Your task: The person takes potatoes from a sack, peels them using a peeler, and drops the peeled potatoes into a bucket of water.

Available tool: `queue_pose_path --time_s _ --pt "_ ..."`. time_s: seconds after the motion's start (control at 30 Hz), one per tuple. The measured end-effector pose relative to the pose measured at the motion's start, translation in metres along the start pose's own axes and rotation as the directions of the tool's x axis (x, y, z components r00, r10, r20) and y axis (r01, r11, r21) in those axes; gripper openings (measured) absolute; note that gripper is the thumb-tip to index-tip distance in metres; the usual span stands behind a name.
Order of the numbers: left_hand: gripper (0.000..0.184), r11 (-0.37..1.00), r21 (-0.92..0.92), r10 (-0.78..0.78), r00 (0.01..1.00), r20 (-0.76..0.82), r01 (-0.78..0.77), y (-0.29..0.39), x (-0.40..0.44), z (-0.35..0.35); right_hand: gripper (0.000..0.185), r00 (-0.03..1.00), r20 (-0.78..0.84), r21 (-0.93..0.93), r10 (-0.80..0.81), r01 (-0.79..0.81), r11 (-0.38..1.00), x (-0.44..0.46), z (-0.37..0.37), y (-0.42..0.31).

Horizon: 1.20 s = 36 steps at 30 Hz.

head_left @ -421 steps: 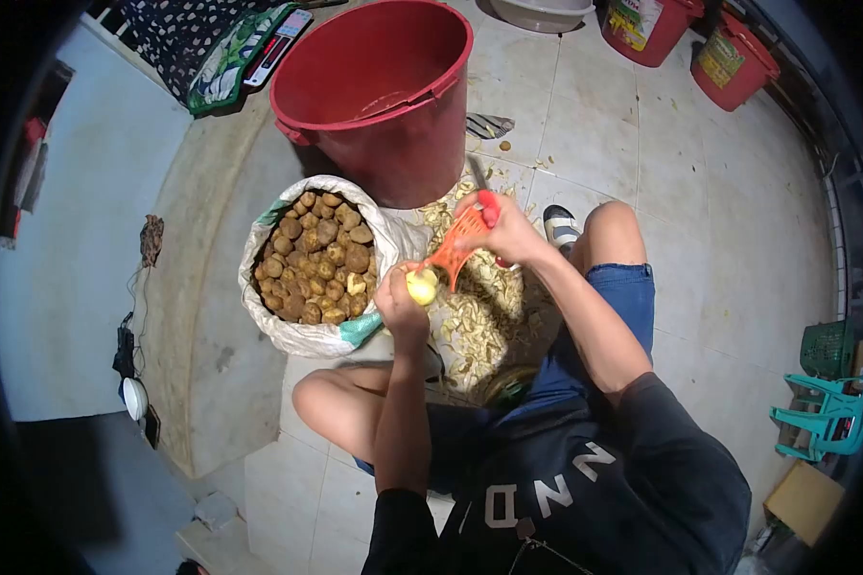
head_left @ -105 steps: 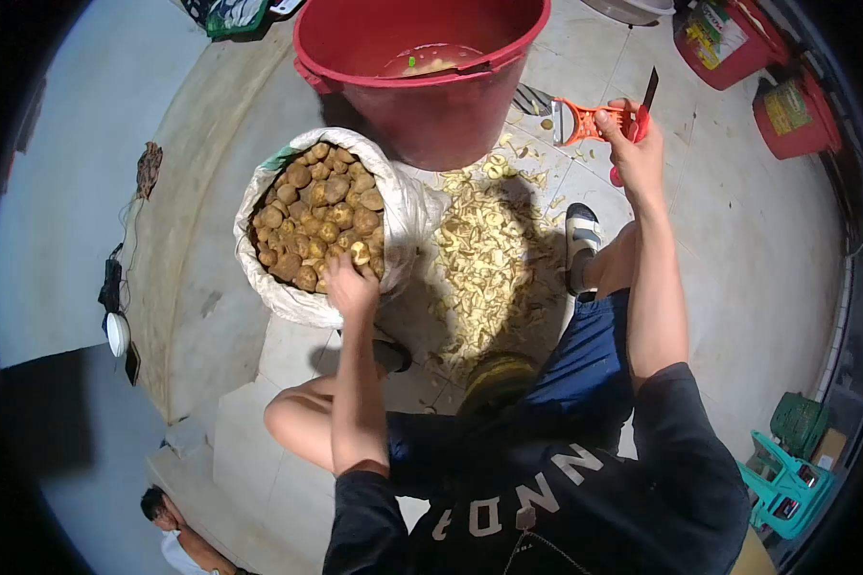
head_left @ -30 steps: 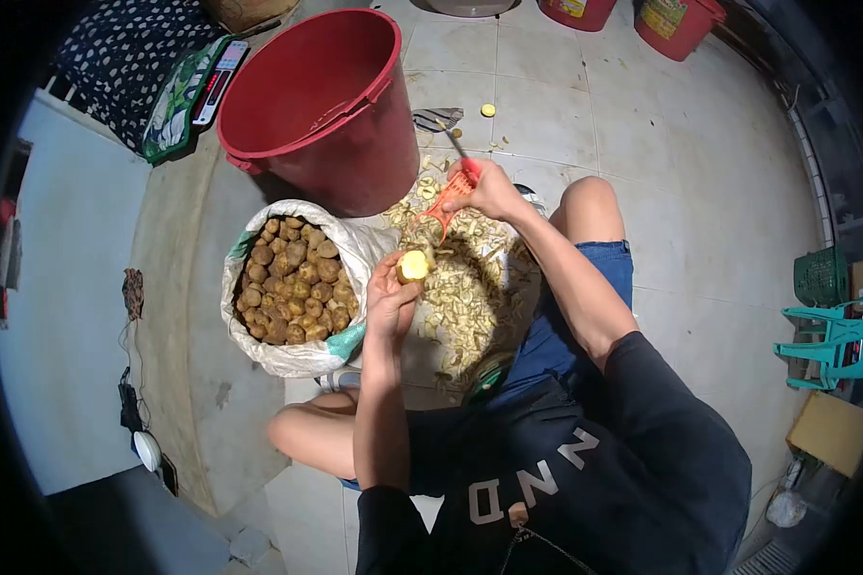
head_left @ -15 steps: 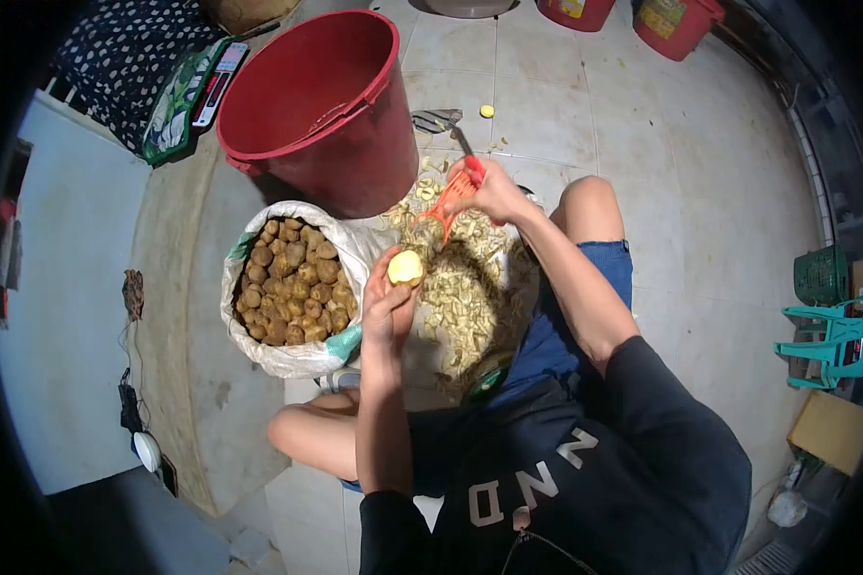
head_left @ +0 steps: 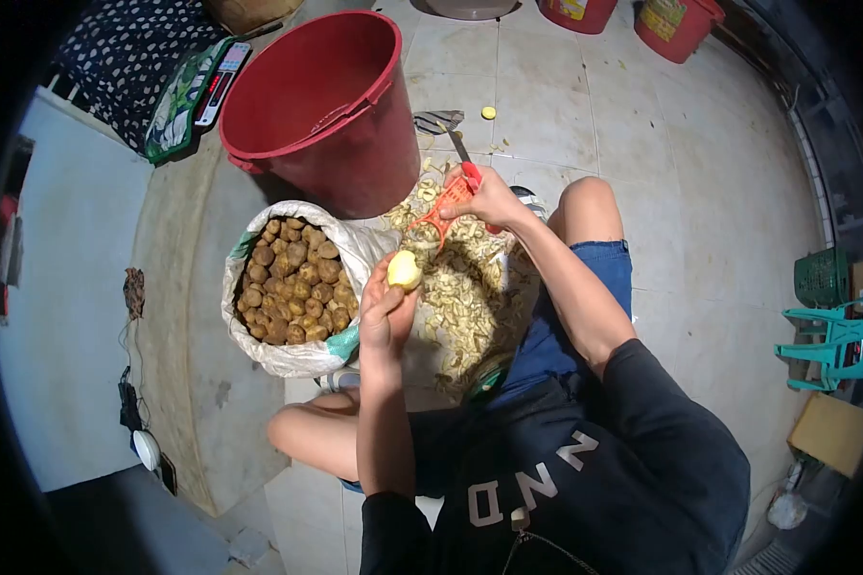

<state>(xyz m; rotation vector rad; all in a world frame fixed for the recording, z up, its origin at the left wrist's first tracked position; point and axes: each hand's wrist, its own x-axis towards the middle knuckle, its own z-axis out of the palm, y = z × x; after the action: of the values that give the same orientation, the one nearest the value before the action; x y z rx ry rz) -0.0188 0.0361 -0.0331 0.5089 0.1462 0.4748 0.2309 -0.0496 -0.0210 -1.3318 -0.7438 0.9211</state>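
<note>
A potato point(head_left: 405, 270) with pale yellow peeled flesh is held in my left hand point(head_left: 385, 305), beside the open sack. My right hand point(head_left: 492, 198) grips an orange peeler point(head_left: 443, 211) together with a knife point(head_left: 461, 151) whose dark blade points away from me. The peeler's head is just above the potato, apart from it. Brown unpeeled potatoes point(head_left: 292, 278) fill the white sack point(head_left: 288, 360) on the left. Peelings point(head_left: 465, 311) lie heaped on the floor beneath my hands.
A large red tub point(head_left: 374, 163) stands behind the sack. A yellow potato piece point(head_left: 488, 113) lies on the tiles beyond my right hand. Two smaller red buckets point(head_left: 669, 34) are at the back. Teal stools point(head_left: 829, 342) stand at the right, near a cardboard box point(head_left: 831, 433).
Compared with the earliest frames, the sack and tub sit lower left and a yellow piece lies on the floor. Over the last second, the potato has turned in my left hand and shifted slightly left.
</note>
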Motion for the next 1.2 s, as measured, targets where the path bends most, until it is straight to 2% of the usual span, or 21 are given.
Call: queue_pose_path --time_s 0.07,0.13,0.17,0.2,0.23,0.27,0.33,0.37,0.4,0.5,0.6,0.63,0.8,0.87,0.9,0.93,1.0,1.07,1.1,1.13,1.2 --pt "0.061 0.998 0.059 0.0 1.0 -0.03 0.002 0.001 -0.002 0.004 0.046 0.998 0.009 -0.094 -0.061 0.062 0.994 -0.013 0.017 -0.023" --pt "0.061 0.96 0.279 0.049 0.997 -0.057 -0.031 -0.002 0.0 0.005 0.045 0.953 0.159 -0.326 -0.258 0.297 0.898 -0.018 0.027 -0.03" --pt "0.061 0.96 0.278 0.048 0.997 -0.058 -0.03 -0.002 -0.001 0.005 0.044 0.969 0.115 -0.314 -0.22 0.246 0.917 -0.011 0.02 -0.022" --pt "0.061 0.993 0.119 -0.004 0.999 -0.052 0.01 -0.001 -0.004 0.007 0.043 0.997 0.018 -0.231 -0.078 0.08 0.97 -0.005 0.015 -0.02" --pt "0.062 0.998 -0.043 -0.045 0.999 -0.029 0.044 0.001 -0.001 0.01 0.043 0.999 0.013 -0.169 -0.053 0.054 0.984 -0.005 0.009 -0.017" --pt "0.062 0.998 -0.041 -0.042 0.999 -0.023 0.041 0.003 0.001 0.013 0.042 1.0 0.008 -0.105 -0.026 0.027 0.994 -0.005 0.005 -0.014" --pt "0.063 0.995 0.097 0.002 0.999 -0.036 0.001 0.005 -0.002 0.027 0.042 0.975 0.126 -0.133 -0.181 0.198 0.971 -0.018 0.021 -0.031" --pt "0.065 0.967 0.254 0.05 0.993 -0.111 -0.02 0.006 -0.004 0.023 0.044 0.969 0.122 -0.222 -0.215 0.237 0.946 -0.019 0.021 -0.034" --pt "0.065 0.967 0.253 0.049 0.993 -0.111 -0.019 0.007 -0.004 0.021 0.044 0.969 0.121 -0.222 -0.214 0.237 0.946 -0.013 0.014 -0.029" --pt "0.063 0.995 0.101 0.02 0.999 -0.035 -0.016 0.01 -0.004 0.018 0.046 0.998 -0.013 -0.081 -0.064 0.063 0.995 -0.004 -0.005 -0.009" --pt "0.061 0.973 0.223 0.062 0.997 -0.044 -0.05 0.004 -0.001 0.002 0.047 0.982 0.124 -0.102 -0.143 0.156 0.983 -0.026 0.028 -0.043" --pt "0.059 0.967 0.252 0.053 0.998 -0.02 -0.047 0.004 -0.001 0.012 0.05 0.96 0.135 -0.258 -0.247 0.275 0.926 -0.028 0.035 -0.045" --pt "0.062 0.94 0.338 0.06 0.998 -0.033 -0.045 0.007 -0.003 0.019 0.045 0.969 0.115 -0.428 -0.217 0.246 0.87 -0.036 0.042 -0.066" --pt "0.064 0.935 0.354 0.049 0.998 -0.029 -0.035 0.007 -0.01 0.016 0.042 0.976 0.062 -0.343 -0.209 0.217 0.914 -0.014 0.026 -0.036" --pt "0.065 0.965 0.262 0.024 0.999 -0.033 -0.015 0.008 -0.011 0.016 0.042 0.99 -0.018 -0.299 -0.138 0.126 0.946 -0.005 0.017 -0.036" --pt "0.065 0.986 0.168 0.003 1.0 -0.027 0.001 0.01 -0.007 0.016 0.043 0.999 -0.004 -0.133 -0.053 0.052 0.99 -0.003 0.007 -0.035" --pt "0.064 0.989 0.149 -0.015 1.0 -0.024 0.018 0.009 -0.007 0.016 0.042 0.991 0.066 -0.178 -0.115 0.126 0.976 -0.015 0.014 -0.042" --pt "0.063 0.925 0.379 -0.009 0.997 -0.079 0.038 0.007 -0.004 0.017 0.043 0.958 0.17 -0.368 -0.23 0.278 0.887 -0.031 0.036 -0.06" --pt "0.063 0.925 0.378 -0.012 0.997 -0.078 0.04 0.005 -0.002 0.015 0.044 0.954 0.166 -0.362 -0.251 0.296 0.884 -0.027 0.032 -0.056" --pt "0.066 0.944 0.328 -0.01 0.998 -0.065 0.031 0.004 -0.004 0.011 0.044 0.956 0.161 -0.36 -0.246 0.289 0.887 -0.02 0.023 -0.04" --pt "0.069 0.96 0.281 0.003 0.999 -0.041 0.008 0.007 -0.003 0.014 0.046 0.995 0.026 -0.309 -0.097 0.101 0.946 -0.002 0.007 -0.03"
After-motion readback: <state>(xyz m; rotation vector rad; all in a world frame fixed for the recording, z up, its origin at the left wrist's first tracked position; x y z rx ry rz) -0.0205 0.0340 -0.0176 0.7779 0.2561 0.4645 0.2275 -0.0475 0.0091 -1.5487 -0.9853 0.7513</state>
